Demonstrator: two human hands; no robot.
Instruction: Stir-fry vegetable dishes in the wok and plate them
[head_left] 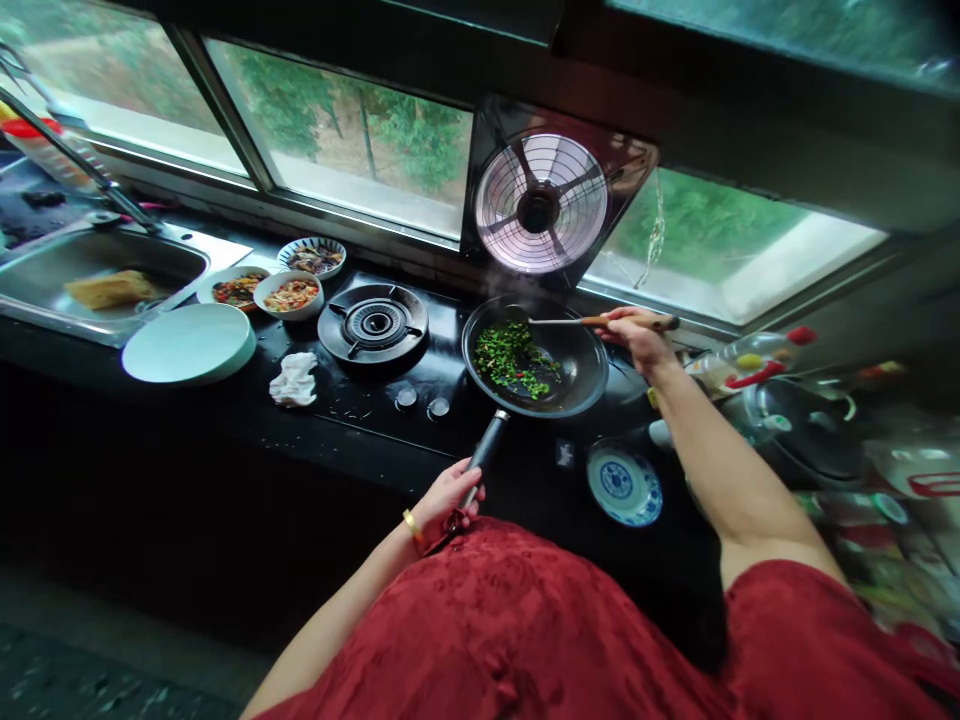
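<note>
- Green bits of food (510, 352) with a few red specks lie in a dark round pan (585, 378), just right of the middle of the frame.
- The left hand (457, 488), low in the middle, is wrapped around the pan's black handle (489, 442). A gold band (412, 526) is on that wrist.
- The right hand (637, 335), right of the pan, grips the wooden end of a long spoon (559, 321). The spoon's dark tip is in the pan, by the food. The two hands are well apart.
- A thin mist rises behind the pan, below a big round fan (592, 215) at the top.
- Left of the pan is a bare burner (379, 350), with a crumpled white cloth (294, 380) near it.
- Further left are three bowls (301, 311) of food and a big pale plate (187, 345).
- A small blue and white plate (624, 484) sits at the lower right of the pan.
- A sink (176, 268) is at the left edge.
</note>
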